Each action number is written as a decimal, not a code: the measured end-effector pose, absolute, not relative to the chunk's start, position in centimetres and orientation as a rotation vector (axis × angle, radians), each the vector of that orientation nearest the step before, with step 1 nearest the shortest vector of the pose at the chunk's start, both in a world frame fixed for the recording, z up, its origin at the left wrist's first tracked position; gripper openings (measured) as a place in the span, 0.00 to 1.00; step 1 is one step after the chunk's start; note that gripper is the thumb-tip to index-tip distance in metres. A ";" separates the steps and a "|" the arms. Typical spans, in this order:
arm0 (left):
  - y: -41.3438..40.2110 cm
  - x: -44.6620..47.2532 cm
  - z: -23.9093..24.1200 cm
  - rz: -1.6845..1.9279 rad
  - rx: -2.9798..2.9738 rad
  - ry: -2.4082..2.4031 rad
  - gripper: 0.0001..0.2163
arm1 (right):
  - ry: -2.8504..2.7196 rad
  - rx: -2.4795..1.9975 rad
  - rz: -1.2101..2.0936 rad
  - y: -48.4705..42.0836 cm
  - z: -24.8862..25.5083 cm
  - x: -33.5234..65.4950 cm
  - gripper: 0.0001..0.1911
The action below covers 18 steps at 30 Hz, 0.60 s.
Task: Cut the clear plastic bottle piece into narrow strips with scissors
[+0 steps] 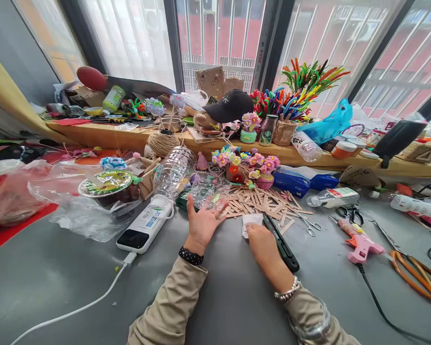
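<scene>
My left hand (202, 226) is over the table with its fingers spread, by a crumpled clear plastic bag (210, 191). Whether its fingertips touch the plastic I cannot tell. In my right hand (264, 247), closed fingers grip a white tissue (251, 221) low over the grey tabletop. Just right of that hand lies a long black tool (282, 244), perhaps a stapler, partly hidden by the hand. Beyond both hands, flat wooden craft sticks (251, 201) are scattered in a pile. Small metal scissors (311, 225) rest to the right of the sticks.
On the left lie a white power bank (147, 225) with a cable and a lidded food bowl (106, 184). A pink glue gun (359, 242) and orange-handled shears (416, 273) lie on the right. Crochet flowers (267, 165) and a twine ball (164, 143) stand behind.
</scene>
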<state>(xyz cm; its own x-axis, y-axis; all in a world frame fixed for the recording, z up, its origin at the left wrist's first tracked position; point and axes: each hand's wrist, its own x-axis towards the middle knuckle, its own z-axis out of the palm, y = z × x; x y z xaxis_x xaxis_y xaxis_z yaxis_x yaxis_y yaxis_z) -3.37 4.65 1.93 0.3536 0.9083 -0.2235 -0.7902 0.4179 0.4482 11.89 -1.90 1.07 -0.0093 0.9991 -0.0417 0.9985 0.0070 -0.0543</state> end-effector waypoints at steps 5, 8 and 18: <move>4.7 -3.2 2.1 1.120 0.270 0.501 0.31 | -2.211 -2.098 0.067 -3.1 0.1 11.7 0.17; 4.7 -3.1 2.1 1.129 0.281 0.513 0.30 | -2.144 -1.987 0.091 -2.5 -0.6 11.8 0.18; 4.9 -3.3 1.9 1.157 0.289 0.518 0.32 | -1.993 -1.769 0.171 2.1 -2.9 10.7 0.22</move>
